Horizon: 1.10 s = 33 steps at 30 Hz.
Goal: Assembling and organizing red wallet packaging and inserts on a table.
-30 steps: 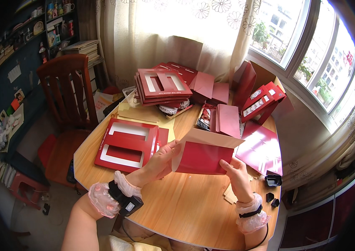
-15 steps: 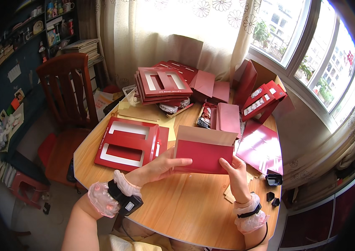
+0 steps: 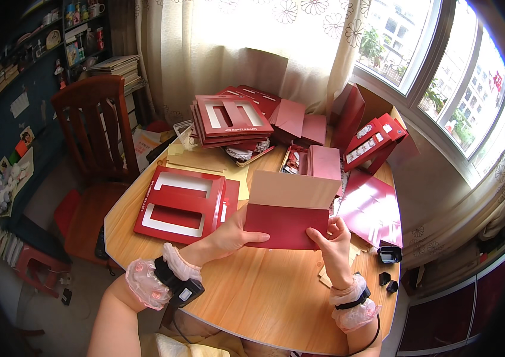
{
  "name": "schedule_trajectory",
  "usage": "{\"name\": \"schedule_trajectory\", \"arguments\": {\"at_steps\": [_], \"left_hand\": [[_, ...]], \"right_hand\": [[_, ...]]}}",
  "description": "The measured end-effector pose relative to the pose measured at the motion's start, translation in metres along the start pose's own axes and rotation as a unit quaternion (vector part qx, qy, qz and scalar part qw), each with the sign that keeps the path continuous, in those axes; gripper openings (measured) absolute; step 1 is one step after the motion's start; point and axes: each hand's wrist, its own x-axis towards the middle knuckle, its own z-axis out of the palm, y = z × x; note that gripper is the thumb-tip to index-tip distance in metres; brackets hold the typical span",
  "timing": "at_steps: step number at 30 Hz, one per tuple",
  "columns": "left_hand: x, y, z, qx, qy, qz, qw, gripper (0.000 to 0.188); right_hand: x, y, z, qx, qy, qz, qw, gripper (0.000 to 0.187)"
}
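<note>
Envelope [image 3: 283, 226], probably paper, smooth red rectangle, pale flap [image 3: 292, 190], between hands [image 3: 230, 233] [image 3: 336, 245]

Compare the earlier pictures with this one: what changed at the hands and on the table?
The red envelope has turned to face the camera more squarely, its pale flap shifting slightly up and left. The left hand has moved from the upper left edge to the lower left corner, thumb in front. Neither it nor the right hand has let go. The windowed red packaging and black tray stayed put.
</note>
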Motion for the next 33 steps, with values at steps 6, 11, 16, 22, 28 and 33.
{"name": "schedule_trajectory", "arguments": {"at_steps": [6, 11, 16, 22, 28, 33], "left_hand": [[0.001, -0.009, 0.005, -0.011, 0.028, 0.064, 0.997, 0.079], [0.0, -0.021, 0.011, 0.068, 0.043, 0.115, 0.99, 0.079], [-0.007, -0.014, 0.025, -0.038, 0.015, 0.066, 0.997, 0.077], [-0.003, -0.01, 0.018, 0.016, 0.011, -0.007, 1.0, 0.08], [0.0, -0.009, 0.022, -0.004, 0.022, 0.085, 0.996, 0.082], [0.003, -0.005, 0.014, 0.029, 0.046, 0.084, 0.995, 0.084]], "right_hand": [[-0.007, -0.006, 0.023, 0.109, 0.064, -0.019, 0.992, 0.031], [-0.028, 0.006, 0.032, 0.166, -0.079, 0.166, 0.969, 0.007], [-0.039, 0.0, 0.047, 0.129, -0.079, 0.184, 0.971, 0.011], [-0.036, -0.001, 0.044, 0.129, -0.033, 0.182, 0.974, 0.012], [-0.03, -0.003, 0.038, 0.137, 0.002, 0.184, 0.973, 0.004], [-0.014, -0.005, 0.008, 0.202, 0.048, 0.14, 0.968, 0.011]]}}
